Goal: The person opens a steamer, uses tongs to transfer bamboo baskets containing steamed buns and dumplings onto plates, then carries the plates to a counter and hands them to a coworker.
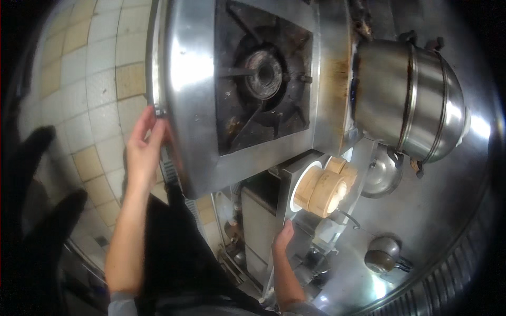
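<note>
My left hand (143, 146) is at the front edge of a stainless-steel gas stove (189, 118), thumb and fingertips around a small control knob (159, 112). The stove's burner (265, 73) sits in a dark, greasy pan support, and no flame shows. Beside the stove, a white plate (293, 203) carries stacked bamboo steamer baskets (316, 191). Pale buns (339, 195) fill the top basket. My right hand (282, 237) is at the near rim of that plate, by the steel counter's edge. Its fingers are mostly hidden, so whether it grips the plate is unclear.
Behind the stove stands a large lidded steel pot (395, 94) with side handles. A metal bowl (381, 173) and a small long-handled pan (383, 252) rest on a steel surface (427, 213). Beige and white tiles (102, 102) cover the floor.
</note>
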`<state>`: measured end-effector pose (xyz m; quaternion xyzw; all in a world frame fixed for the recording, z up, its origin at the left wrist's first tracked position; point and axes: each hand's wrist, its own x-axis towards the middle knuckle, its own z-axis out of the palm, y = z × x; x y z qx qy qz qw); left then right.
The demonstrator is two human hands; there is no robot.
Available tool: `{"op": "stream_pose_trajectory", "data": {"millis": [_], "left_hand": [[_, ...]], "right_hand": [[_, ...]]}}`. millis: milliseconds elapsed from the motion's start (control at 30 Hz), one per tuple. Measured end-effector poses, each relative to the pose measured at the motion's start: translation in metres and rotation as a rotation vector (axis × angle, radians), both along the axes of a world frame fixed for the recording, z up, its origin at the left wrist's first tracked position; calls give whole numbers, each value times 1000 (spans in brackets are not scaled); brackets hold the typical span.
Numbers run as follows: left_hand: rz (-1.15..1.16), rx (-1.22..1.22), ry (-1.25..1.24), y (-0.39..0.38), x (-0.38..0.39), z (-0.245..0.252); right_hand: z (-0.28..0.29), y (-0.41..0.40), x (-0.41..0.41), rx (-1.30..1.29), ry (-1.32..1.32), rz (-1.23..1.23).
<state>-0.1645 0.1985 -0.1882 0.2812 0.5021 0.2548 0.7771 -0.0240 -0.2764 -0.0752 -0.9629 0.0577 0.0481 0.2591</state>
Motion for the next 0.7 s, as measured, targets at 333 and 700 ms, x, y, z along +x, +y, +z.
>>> {"op": "stream_pose_trajectory", "data": {"millis": [333,700], "left_hand": [[-63,153,-40,7,0,-12],[-86,201,-65,10,-2,-23]], "right_hand": [[-7,-17,4,111,-46,-82],[-8,-17,3,107,-41,-28]]}}
